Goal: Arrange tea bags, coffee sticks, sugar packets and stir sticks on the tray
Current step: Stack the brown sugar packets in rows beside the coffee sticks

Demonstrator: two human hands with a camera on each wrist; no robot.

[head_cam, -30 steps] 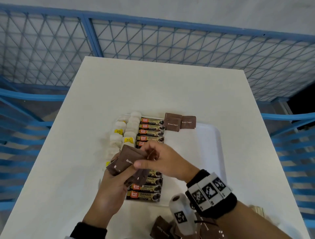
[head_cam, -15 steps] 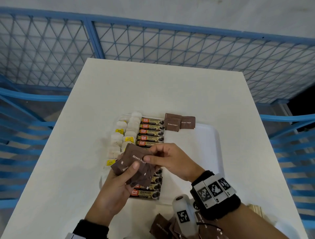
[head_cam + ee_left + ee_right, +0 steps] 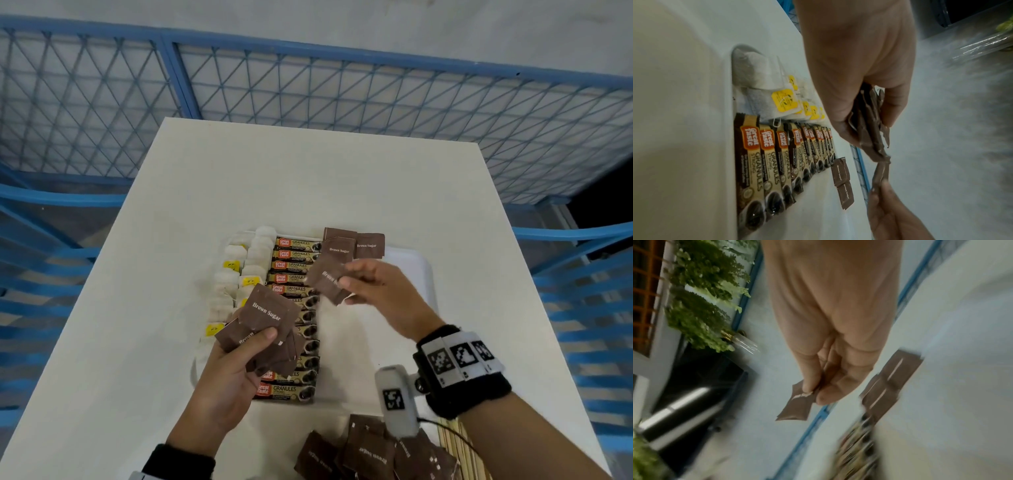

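Note:
My left hand (image 3: 239, 356) grips a fanned stack of brown sugar packets (image 3: 265, 317) above the near part of the white tray (image 3: 416, 267). My right hand (image 3: 363, 284) pinches one brown sugar packet (image 3: 327, 281) and holds it over the tray's far half, just below the sugar packets (image 3: 352, 245) lying at the tray's far edge. Tea bags with yellow tags (image 3: 236, 274) fill the tray's left column, and coffee sticks (image 3: 294, 265) lie in a row beside them. In the left wrist view the stack (image 3: 869, 123) sits between thumb and fingers. In the right wrist view the single packet (image 3: 797, 404) hangs from the fingertips.
A loose pile of brown sugar packets (image 3: 370, 452) lies on the white table (image 3: 308, 171) at the near edge, with wooden stir sticks (image 3: 459, 448) beside it on the right. Blue mesh railing (image 3: 308, 89) surrounds the table. The tray's right half is bare.
My right hand has drawn one packet off the stack and carried it up and right toward the far sugar packets. The left hand has stayed with the stack.

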